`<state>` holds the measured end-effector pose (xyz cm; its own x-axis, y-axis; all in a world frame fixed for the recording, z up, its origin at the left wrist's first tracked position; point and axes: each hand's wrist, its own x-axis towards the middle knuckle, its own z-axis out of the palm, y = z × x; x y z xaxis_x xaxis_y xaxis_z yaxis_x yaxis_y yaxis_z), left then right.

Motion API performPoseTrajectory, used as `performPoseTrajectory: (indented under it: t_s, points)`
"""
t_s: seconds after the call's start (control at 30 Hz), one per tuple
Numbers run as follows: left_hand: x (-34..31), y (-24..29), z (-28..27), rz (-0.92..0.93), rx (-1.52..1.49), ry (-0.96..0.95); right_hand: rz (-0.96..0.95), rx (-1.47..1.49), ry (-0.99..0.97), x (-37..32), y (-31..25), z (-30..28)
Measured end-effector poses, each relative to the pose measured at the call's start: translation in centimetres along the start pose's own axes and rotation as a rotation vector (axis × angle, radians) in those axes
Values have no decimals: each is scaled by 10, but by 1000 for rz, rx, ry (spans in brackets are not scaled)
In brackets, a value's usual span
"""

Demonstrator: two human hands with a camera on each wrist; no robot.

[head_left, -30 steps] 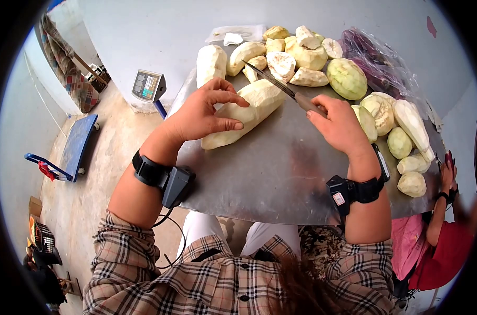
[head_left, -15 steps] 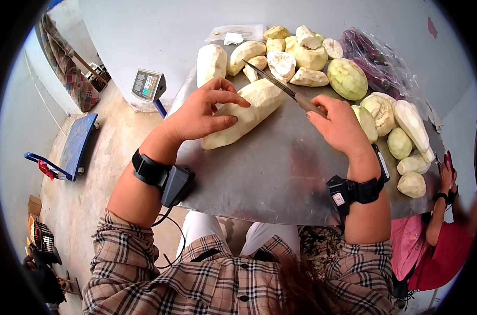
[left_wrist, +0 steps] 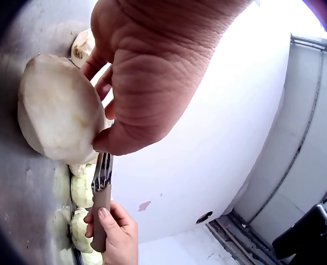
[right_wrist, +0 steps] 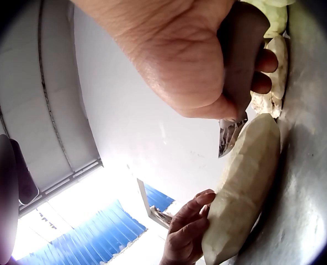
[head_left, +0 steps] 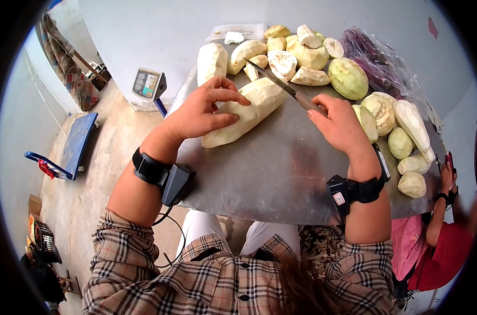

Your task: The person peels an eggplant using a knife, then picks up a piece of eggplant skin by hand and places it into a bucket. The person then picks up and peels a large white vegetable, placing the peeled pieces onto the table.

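A long, pale peeled root vegetable [head_left: 251, 107] lies slantwise on the metal table [head_left: 259, 178]. My left hand [head_left: 209, 107] rests lightly on its near left part, thumb and fingertips at its upper surface, as the left wrist view shows. In my right hand [head_left: 335, 121] I grip the brown handle of a peeling knife [head_left: 307, 102] with a long, slotted blade. The blade points up and left, overlapping the vegetable's far end in the head view. From the right wrist, the blade [right_wrist: 229, 135] shows just above that end.
Peeled vegetables [head_left: 307, 55] crowd the table's back, with more [head_left: 401, 142] along the right side. A clear plastic bag [head_left: 375, 63] holds purple ones. A scale display [head_left: 148, 85] stands left, and a blue trolley [head_left: 78, 147] is on the floor. Another person's hand [head_left: 447, 176] is at the right edge.
My left thumb has drawn back slightly toward the palm since a second ago. The knife and right hand have stayed in place.
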<state>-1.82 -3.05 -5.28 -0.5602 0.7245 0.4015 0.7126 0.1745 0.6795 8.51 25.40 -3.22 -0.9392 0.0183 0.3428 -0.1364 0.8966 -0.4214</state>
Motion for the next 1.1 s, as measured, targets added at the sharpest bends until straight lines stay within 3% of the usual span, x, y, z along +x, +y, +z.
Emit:
performPoseTrajectory:
  t_s: [0.33, 0.63, 1.1]
  points:
    - [1, -7, 1, 25, 66, 28, 23, 4, -6, 1, -4, -2]
    - [0, -4, -2, -93, 37, 20, 42, 40, 76, 2, 3, 3]
    - [0, -2, -4, -119, 68, 19, 180, 12, 25, 8, 18, 5]
